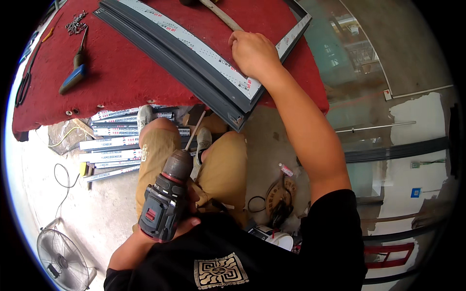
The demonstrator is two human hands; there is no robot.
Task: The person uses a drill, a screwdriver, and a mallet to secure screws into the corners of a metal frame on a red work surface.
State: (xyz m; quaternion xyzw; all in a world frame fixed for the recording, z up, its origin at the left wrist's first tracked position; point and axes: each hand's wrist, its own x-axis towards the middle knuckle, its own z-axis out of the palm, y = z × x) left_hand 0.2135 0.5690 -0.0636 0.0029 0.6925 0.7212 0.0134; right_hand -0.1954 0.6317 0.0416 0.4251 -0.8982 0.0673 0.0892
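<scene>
My left hand (190,224) is wrapped around a black and red cordless drill (166,201), held close to my body. Its long thin bit (195,130) points up toward the table's edge. My right hand (255,54) is closed around the end of a wooden-handled hammer (221,14), whose dark head is mostly cut off at the top. Under my right wrist lies a dark grey frame of metal profiles (177,65) with printed white film. Its near corner (237,119) juts past the table's front edge.
The red cloth-covered table (131,89) carries a screwdriver (75,72) with a blue and grey handle, a pile of screws (76,24) and scissors (23,89). Wrapped profiles (114,143) lie on the floor below. A fan (60,259) stands lower left, a white bucket (282,241) lower right.
</scene>
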